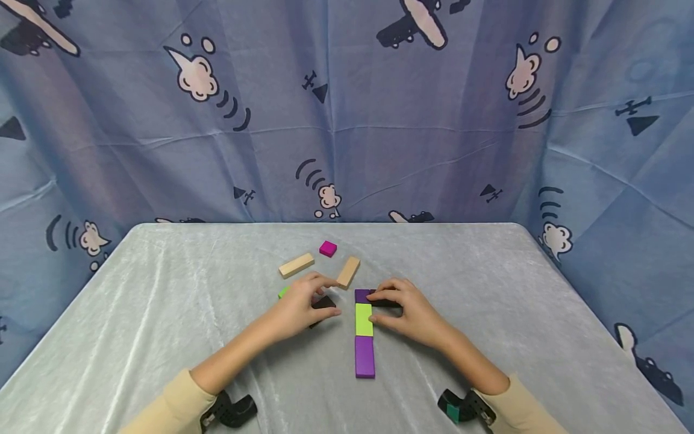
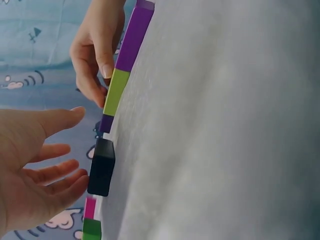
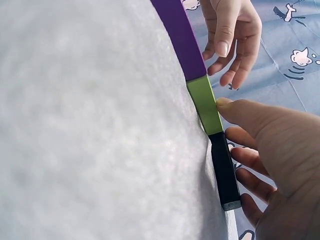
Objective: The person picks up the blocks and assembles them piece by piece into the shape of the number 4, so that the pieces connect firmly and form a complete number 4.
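Observation:
A row of blocks runs away from me in the head view: a purple block (image 1: 365,357), a lime green block (image 1: 364,319) and a dark purple block (image 1: 362,296). My right hand (image 1: 409,310) is at the row's right side, its thumb tip at the lime block's edge and its index fingertip by the dark purple one. Under its fingers lies a black block (image 3: 226,172). To the left of the row, my left hand (image 1: 303,304) holds nothing, with thumb and fingers apart. Another black block (image 2: 102,167) is right by its fingertips.
Beyond the left hand lie two plain wooden blocks, one (image 1: 296,265) at left and one (image 1: 349,272) nearer the row. A magenta block (image 1: 328,248) sits farthest back. A green block (image 1: 282,292) is partly hidden behind the left hand. A patterned curtain (image 1: 347,120) hangs behind the cloth-covered table (image 1: 461,259).

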A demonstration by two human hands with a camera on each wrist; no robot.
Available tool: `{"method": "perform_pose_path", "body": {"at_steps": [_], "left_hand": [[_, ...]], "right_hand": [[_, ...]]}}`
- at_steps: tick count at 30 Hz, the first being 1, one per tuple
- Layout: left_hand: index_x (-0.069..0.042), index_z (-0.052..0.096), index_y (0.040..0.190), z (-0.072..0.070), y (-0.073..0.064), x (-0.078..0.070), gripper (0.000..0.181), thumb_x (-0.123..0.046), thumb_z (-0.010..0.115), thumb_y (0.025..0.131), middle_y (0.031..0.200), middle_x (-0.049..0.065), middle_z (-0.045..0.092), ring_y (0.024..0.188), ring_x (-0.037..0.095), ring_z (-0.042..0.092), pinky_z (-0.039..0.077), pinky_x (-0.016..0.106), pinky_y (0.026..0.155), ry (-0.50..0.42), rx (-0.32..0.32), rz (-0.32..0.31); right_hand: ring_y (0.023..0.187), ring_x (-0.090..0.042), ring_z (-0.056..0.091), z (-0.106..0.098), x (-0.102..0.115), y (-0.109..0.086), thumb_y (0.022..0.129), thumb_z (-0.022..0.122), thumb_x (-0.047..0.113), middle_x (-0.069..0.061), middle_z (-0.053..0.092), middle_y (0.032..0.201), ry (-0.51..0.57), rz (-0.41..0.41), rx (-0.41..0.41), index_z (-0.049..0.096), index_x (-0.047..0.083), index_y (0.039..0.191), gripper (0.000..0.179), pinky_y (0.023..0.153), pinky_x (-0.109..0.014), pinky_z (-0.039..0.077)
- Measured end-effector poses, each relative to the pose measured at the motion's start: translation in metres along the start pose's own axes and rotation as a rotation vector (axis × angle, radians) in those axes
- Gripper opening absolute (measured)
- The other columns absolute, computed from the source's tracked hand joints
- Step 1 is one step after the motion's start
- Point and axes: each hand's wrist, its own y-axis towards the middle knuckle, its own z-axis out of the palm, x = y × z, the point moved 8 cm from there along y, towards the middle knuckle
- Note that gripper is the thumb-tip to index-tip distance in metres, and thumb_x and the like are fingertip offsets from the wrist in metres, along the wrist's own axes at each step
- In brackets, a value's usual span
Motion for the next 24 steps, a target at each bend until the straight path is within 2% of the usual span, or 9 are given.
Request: {"method": "perform_pose_path", "body": {"at_steps": [6, 10, 18, 24], "left_hand": [[0.002, 0.071, 0.125, -0.002, 0.0, 0.01, 0.044, -0.016, 0.087, 0.089, 0.115, 0.015, 0.07, 0.096, 0.025, 0.07, 0.06, 0.034, 0.083, -0.019, 0.003, -0.019], [0.003, 0.07, 0.122, -0.001, 0.0, 0.016, 0.044, -0.016, 0.089, 0.086, 0.112, 0.016, 0.07, 0.093, 0.023, 0.069, 0.058, 0.03, 0.081, -0.057, 0.013, -0.067], [0.006, 0.07, 0.116, -0.002, 0.0, 0.026, 0.041, -0.011, 0.09, 0.083, 0.104, 0.014, 0.07, 0.089, 0.02, 0.067, 0.057, 0.03, 0.078, -0.103, 0.026, -0.153], [0.006, 0.071, 0.111, -0.003, 0.0, 0.03, 0.039, -0.008, 0.091, 0.08, 0.097, 0.011, 0.069, 0.086, 0.016, 0.065, 0.056, 0.027, 0.078, -0.109, 0.023, -0.176]], "right_hand": [[0.111, -0.024, 0.06, 0.0, 0.0, 0.001, 0.089, 0.087, 0.017, -0.002, 0.067, 0.116, 0.002, 0.0, 0.0, 0.08, 0.01, 0.119, 0.032, 0.096, -0.045, 0.053], [0.112, -0.025, 0.06, 0.0, 0.0, 0.001, 0.088, 0.087, 0.017, -0.002, 0.067, 0.117, 0.003, 0.001, 0.0, 0.08, 0.01, 0.119, 0.032, 0.097, -0.046, 0.053], [0.112, -0.025, 0.06, 0.0, 0.0, 0.001, 0.088, 0.087, 0.017, -0.002, 0.068, 0.117, 0.003, 0.0, -0.002, 0.08, 0.01, 0.119, 0.033, 0.097, -0.046, 0.053], [0.112, -0.025, 0.06, 0.0, -0.001, 0.0, 0.089, 0.087, 0.017, -0.002, 0.067, 0.117, 0.001, 0.002, -0.002, 0.08, 0.01, 0.119, 0.032, 0.097, -0.046, 0.053]]}}
